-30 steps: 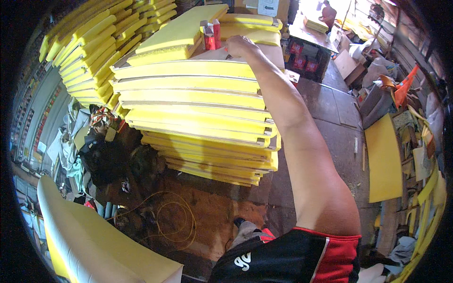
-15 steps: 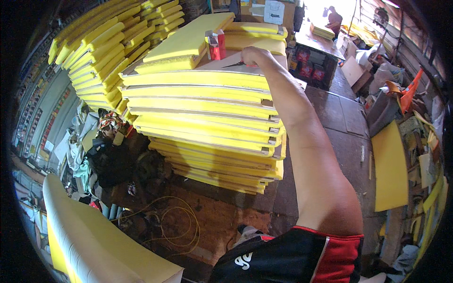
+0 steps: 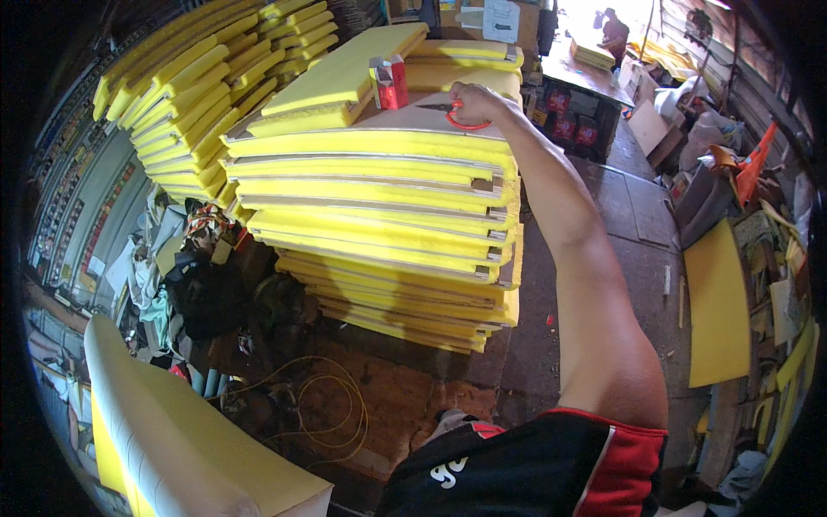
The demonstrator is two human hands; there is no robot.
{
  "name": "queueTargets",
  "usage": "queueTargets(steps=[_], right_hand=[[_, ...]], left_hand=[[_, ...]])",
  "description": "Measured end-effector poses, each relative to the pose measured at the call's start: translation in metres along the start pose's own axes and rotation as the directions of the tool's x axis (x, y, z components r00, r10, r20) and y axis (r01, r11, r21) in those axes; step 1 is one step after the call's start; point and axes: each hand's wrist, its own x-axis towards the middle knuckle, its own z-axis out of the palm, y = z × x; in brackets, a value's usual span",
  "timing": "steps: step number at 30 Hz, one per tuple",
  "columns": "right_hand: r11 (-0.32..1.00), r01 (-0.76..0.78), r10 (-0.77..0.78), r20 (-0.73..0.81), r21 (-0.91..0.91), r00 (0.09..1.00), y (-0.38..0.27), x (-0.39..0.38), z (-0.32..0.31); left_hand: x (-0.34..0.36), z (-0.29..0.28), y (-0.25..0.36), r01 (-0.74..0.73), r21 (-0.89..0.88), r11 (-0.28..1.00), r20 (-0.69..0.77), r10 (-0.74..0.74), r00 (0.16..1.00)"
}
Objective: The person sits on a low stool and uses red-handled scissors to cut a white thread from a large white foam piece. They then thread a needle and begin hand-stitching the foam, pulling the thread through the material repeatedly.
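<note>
My right arm reaches far forward over a tall stack of yellow foam-covered boards (image 3: 370, 191). At its top, my right hand (image 3: 475, 102) has its fingers closed on a pair of scissors with red handles (image 3: 468, 126). The dark blades point left, just above or against the brown top board; I cannot tell which. Left of the blades stands a small red and white cardboard box (image 3: 390, 84). Beside the box lies a thick yellow foam-padded panel (image 3: 345, 73). My left hand is out of the picture.
More yellow padded panels (image 3: 185, 95) are piled at the far left. A pale covered cushion (image 3: 198, 431) fills the lower left. A yellow hose (image 3: 332, 414) coils on the floor. At right, a yellow sheet (image 3: 718, 306) leans by scraps. Someone (image 3: 613, 36) stands beyond a far table.
My right hand has shifted slightly right with the scissors, and their red handles now show below the fingers. The whole view has moved a little.
</note>
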Motion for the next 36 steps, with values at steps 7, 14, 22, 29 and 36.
queueTargets(steps=[7, 14, 22, 29, 36], right_hand=[[0.750, 0.269, -0.014, -0.392, 0.604, 0.920, -0.086, -0.092, -0.024], [0.573, 0.201, -0.501, 0.146, 0.794, 0.853, -0.269, -0.264, 0.102], [0.592, 0.277, -0.804, 0.532, 0.756, 0.266, -0.364, -0.431, 0.255], [0.521, 0.424, -0.775, 0.619, 0.740, -0.129, -0.482, -0.499, 0.290], [0.654, 0.387, -0.590, 0.759, 0.650, -0.276, -0.569, -0.559, 0.357]], left_hand=[[-0.028, 0.015, -0.008, 0.053, -0.002, 0.999, 0.015, -0.053, 0.998], [-0.151, 0.063, -0.088, 0.343, -0.018, 0.939, 0.106, -0.340, 0.935], [-0.301, 0.170, -0.179, 0.691, -0.331, 0.643, 0.157, -0.684, 0.712], [-0.292, 0.152, -0.153, 0.603, -0.681, 0.415, 0.025, -0.810, 0.585], [-0.293, 0.123, -0.148, 0.322, -0.921, -0.221, 0.352, -0.824, 0.443]])
